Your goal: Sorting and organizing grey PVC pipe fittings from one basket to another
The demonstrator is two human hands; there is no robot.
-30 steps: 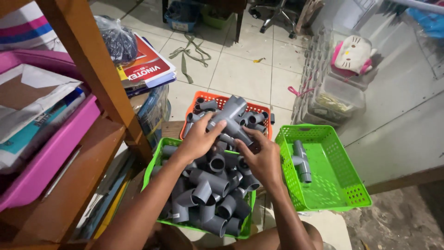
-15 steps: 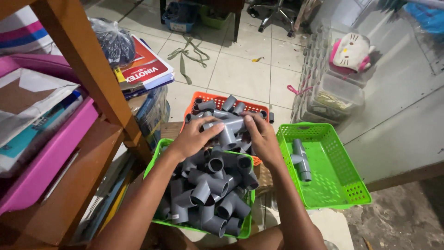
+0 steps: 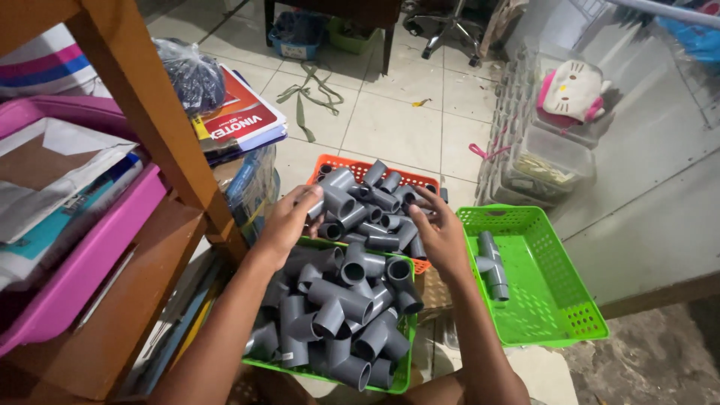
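Wooden shelf (image 3: 142, 127) at left, stacked with a pink tray (image 3: 82, 262) and papers. Right of it, three plastic baskets on the tiled floor: near green basket (image 3: 328, 370) heaped with grey pipe fittings (image 3: 337, 300), orange basket (image 3: 356, 166) behind it holding a further pile (image 3: 367, 206), second green basket (image 3: 547, 285) at right with only a few fittings (image 3: 491, 262). Left hand (image 3: 289, 221) over the orange pile, fingers curled round a grey fitting (image 3: 316, 210). Right hand (image 3: 442, 232) at the pile's right edge, fingers spread and touching the fittings; grip hidden, cannot tell.
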